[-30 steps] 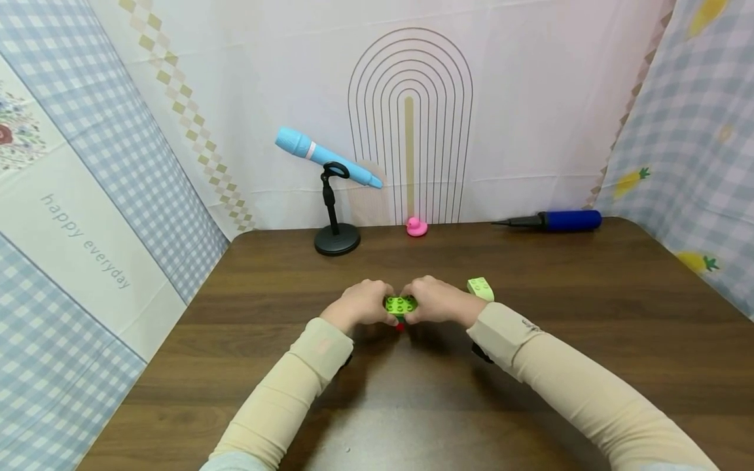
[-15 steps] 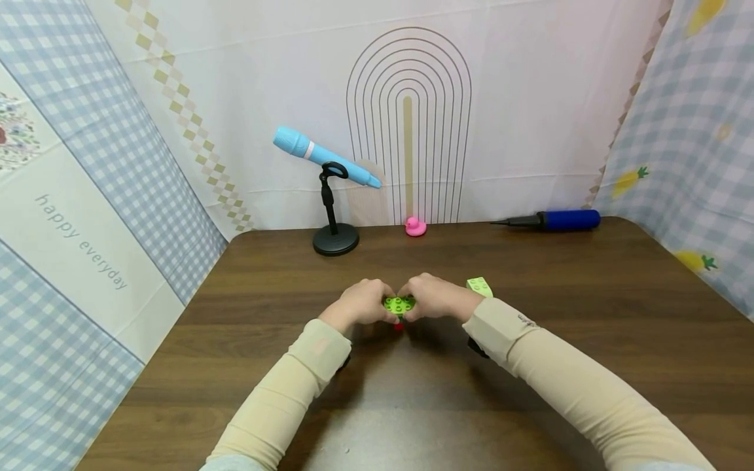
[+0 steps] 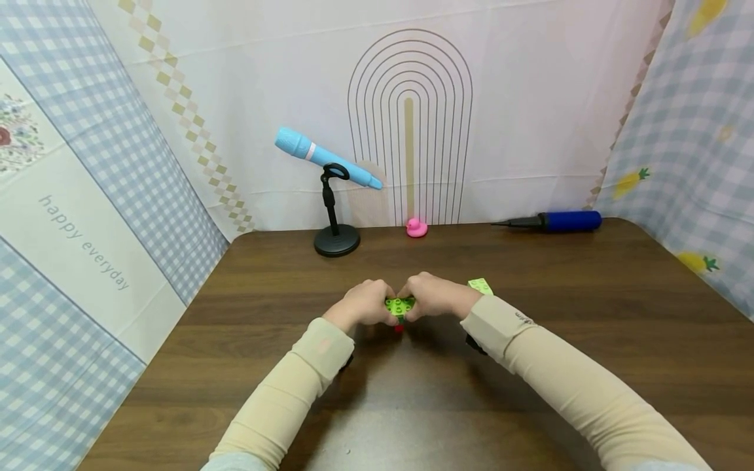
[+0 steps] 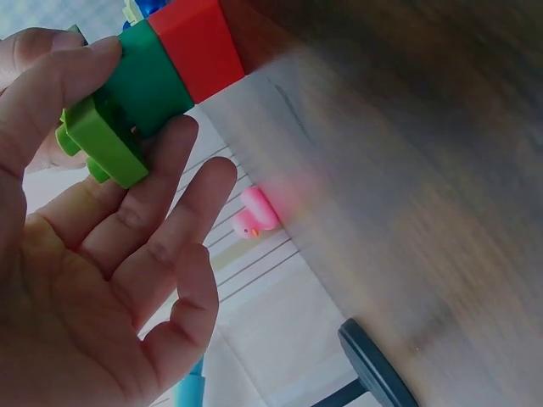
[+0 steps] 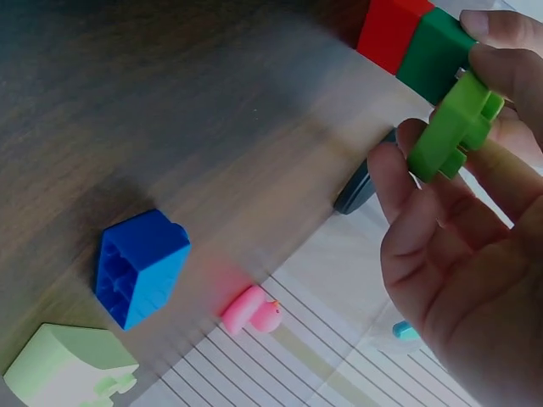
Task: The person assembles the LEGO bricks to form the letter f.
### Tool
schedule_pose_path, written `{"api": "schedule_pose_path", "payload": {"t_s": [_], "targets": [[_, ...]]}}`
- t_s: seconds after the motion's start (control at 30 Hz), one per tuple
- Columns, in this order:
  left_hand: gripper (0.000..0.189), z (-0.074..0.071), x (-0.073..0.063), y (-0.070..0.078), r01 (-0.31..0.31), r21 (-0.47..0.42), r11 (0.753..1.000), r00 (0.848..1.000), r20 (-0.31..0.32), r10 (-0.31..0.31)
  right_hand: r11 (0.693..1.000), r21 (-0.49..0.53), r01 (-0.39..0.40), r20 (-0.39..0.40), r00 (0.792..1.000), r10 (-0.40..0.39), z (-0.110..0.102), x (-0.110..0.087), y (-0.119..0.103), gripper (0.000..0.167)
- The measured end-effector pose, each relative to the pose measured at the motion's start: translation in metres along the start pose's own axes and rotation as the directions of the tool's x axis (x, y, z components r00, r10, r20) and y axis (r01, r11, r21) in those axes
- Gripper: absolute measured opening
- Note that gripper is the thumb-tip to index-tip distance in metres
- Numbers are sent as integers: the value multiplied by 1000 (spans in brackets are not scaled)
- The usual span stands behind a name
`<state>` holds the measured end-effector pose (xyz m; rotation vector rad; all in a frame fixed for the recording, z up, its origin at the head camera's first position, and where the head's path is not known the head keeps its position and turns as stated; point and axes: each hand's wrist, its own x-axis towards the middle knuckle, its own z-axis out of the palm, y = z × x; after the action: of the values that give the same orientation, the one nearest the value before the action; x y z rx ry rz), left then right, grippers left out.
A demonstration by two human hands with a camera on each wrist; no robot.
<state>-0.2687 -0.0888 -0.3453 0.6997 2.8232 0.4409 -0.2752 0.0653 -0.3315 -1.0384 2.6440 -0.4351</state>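
Observation:
Between my two hands stands a small stack of toy bricks. On top is a lime green brick [image 3: 400, 306], studs up, overhanging a dark green brick [image 4: 148, 80] that sits on a red brick [image 4: 199, 47] at the tabletop. My left hand [image 3: 368, 302] grips the stack from the left, thumb at the near side of the green bricks and fingers reaching behind. From the right, my right hand [image 3: 436, 297] holds the lime brick the same way, its thumb [image 5: 509, 68] close to the dark green brick. In the head view, the fingers partly cover the stack.
A pale green brick [image 3: 480, 286] lies beyond my right wrist. Near it is a blue brick [image 5: 140, 267], hidden in the head view. Along the back are a black stand [image 3: 336, 239], a light blue toy microphone [image 3: 326, 157], a pink duck [image 3: 416, 227] and a blue-handled pump [image 3: 568, 221].
Both hands stay on the stack with hardly any movement. My right wrist and forearm have shifted slightly to the left.

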Motion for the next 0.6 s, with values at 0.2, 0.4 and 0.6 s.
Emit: {"api": "schedule_pose_path", "payload": {"t_s": [0.2,0.4,0.6], "targets": [[20,0,1,-2,-25,-8,1000,1000,-1,25,999,16,29,12,999,-30,0,0,1,6],[22,0,1,-1,-24,-13,1000,1000,6,24,998,23,53,-3,999,-53,1,-1,3,6],[23,-1,1,0,-19,-6,1000,1000,10,19,999,4,51,-21,998,-51,1,-1,2,8]]}}
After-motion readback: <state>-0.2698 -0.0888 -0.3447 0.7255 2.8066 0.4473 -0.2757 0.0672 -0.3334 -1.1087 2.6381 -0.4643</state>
